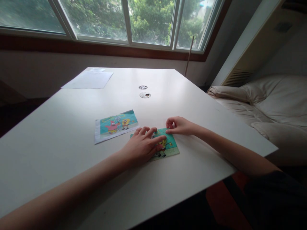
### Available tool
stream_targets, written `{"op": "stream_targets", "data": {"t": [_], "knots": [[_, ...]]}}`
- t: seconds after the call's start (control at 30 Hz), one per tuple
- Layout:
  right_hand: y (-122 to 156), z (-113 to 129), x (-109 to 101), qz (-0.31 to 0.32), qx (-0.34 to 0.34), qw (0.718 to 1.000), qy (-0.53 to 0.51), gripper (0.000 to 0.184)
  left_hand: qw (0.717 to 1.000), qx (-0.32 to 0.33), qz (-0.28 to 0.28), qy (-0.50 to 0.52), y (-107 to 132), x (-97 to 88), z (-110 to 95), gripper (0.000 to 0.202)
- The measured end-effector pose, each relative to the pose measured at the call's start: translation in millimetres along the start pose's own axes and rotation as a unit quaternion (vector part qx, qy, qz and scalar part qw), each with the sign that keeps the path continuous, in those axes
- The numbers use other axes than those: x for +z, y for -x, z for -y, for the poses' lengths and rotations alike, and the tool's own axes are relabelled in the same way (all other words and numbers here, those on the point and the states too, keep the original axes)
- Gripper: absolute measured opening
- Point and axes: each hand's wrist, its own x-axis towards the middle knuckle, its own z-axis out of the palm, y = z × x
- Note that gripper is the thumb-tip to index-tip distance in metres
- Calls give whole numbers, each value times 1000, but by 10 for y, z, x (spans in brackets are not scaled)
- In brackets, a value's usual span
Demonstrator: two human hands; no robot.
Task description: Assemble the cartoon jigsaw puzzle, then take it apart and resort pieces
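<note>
Left hand (144,143) spread on cartoon picture (168,146), white table (203,159); right hand (178,125) apart from it, curled at picture's far edge, pinch unclear; probably adjusting, next calls for steady left

Teal card (173,147) partly out of sight

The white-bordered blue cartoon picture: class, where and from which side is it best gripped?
Likely pinch the picture by its white left border, coming from the left: that edge is uncovered, whereas the bare left hand sits near its right end.
</note>
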Motion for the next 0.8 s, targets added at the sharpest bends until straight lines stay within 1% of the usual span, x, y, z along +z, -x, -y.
{"op": "stream_targets", "data": {"t": [0.13, 0.3, 0.4, 0.47, 0.53, 0.57, 0.63, 0.7, 0.8], "knots": [[12, 13, -30, 36, -18, 999, 22, 31, 1000, -3, -4, 7, 6, 11, -1, 37], [51, -3, -64, 48, -48, 995, 68, 34, 1000, 0, -7, -4, 17, 19, -9, 37], [99, -33, -109, 72, -83, 989, 94, 45, 1000, 17, 2, -14, 49, -19, 11, 36], [133, -38, -145, 88, -91, 987, 97, 55, 999, 37, 19, -15, 94, -76, 53, 37], [163, -24, -173, 96, -86, 987, 98, 62, 998, 47, 38, -12, 163, -149, 124, 41], [177, -12, -182, 98, -83, 987, 100, 63, 998, 43, 50, -8, 209, -186, 168, 41], [209, 14, -182, 98, -77, 986, 108, 62, 998, 37, 54, 0, 320, -245, 259, 40], [258, 30, -155, 84, -76, 986, 124, 61, 999, 12, 50, 7, 453, -276, 339, 40], [365, 30, -76, 46, -87, 981, 164, 60, 999, -26, 43, 14, 649, -271, 406, 44]]}}
